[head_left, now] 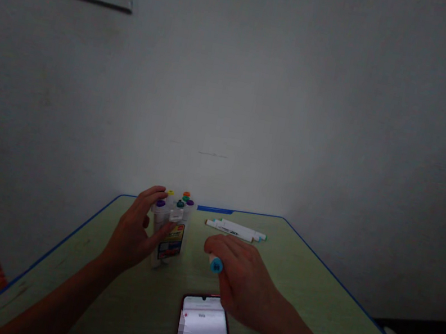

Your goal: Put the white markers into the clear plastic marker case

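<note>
My left hand wraps its fingers round a clear plastic marker case that stands upright on the green table. Several markers with coloured caps stick out of its top. My right hand is closed around a marker with a blue cap, the cap end pointing toward me. This hand hovers just right of the case and above a phone.
A few white markers lie side by side near the table's far edge, right of the case. The phone lies with its screen lit at the near edge. The table has a blue rim and stands against a plain wall.
</note>
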### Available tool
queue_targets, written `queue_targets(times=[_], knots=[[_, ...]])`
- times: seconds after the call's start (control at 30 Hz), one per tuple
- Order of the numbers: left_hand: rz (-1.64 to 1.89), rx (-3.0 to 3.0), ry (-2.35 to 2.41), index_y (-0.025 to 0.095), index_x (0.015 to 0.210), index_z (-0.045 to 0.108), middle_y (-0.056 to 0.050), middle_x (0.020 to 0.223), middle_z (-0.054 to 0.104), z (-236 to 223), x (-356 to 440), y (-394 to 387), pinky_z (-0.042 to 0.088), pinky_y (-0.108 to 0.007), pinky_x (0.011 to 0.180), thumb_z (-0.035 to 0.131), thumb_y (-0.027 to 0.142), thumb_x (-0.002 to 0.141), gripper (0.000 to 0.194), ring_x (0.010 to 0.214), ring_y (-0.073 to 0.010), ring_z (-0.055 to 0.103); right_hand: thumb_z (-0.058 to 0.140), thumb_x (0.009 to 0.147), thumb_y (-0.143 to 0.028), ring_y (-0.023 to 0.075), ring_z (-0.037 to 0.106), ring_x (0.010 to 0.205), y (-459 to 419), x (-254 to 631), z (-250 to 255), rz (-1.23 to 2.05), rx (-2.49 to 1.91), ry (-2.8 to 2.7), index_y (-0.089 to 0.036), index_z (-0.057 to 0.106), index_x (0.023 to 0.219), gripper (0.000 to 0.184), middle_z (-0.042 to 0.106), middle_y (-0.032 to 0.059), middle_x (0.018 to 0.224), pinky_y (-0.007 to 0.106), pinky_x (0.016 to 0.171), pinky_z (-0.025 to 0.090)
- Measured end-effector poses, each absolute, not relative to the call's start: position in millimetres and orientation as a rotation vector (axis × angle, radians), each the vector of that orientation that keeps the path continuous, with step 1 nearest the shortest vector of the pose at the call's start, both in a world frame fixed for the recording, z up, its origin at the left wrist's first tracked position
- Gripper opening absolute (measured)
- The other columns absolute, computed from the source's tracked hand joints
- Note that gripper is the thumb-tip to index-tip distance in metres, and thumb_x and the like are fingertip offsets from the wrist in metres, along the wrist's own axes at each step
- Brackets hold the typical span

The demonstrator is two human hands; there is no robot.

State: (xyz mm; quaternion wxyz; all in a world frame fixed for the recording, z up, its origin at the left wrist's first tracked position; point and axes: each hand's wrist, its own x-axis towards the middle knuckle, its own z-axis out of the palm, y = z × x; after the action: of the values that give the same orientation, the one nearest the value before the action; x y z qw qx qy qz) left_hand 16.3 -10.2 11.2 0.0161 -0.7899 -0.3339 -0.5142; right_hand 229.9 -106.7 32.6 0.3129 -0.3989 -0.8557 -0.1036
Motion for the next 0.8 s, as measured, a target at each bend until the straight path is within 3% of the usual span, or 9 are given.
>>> queue_targets(times=[0.53,0.8], knots=[[-1.594,-2.46,-1.038,0.02,0.121,0.043,-0.013,0.131,0.045,11.0,15.5,-10.4,0.045,-0.02,0.053,0.059,0.028,0.08,0.045,0.104,-0.0218,0.053,0.04,0.063,0.003,0.0187,0.055,0.079,-105.5,230.1,31.4,-0.251,-1.066,-2.26,-0.016,0.051,0.089,0.033,0.061,0.0078,0.084,0.029,0.071,0.042],[-1.593,-2.447,-1.032,0.019,0.119,0.044,-0.014,0.13,0.046,11.7,16.3,-11.5,0.045,-0.021,0.052,0.058,0.029,0.08,0.042,0.101,-0.0214,0.054,0.048,0.068,-0.002,0.0202,0.058,0.082,-84.0,242.4,20.2,-0.238,-1.593,-2.495,-0.016,0.057,0.087,0.025,0.066,0.0076,0.084,0.027,0.067,0.037]])
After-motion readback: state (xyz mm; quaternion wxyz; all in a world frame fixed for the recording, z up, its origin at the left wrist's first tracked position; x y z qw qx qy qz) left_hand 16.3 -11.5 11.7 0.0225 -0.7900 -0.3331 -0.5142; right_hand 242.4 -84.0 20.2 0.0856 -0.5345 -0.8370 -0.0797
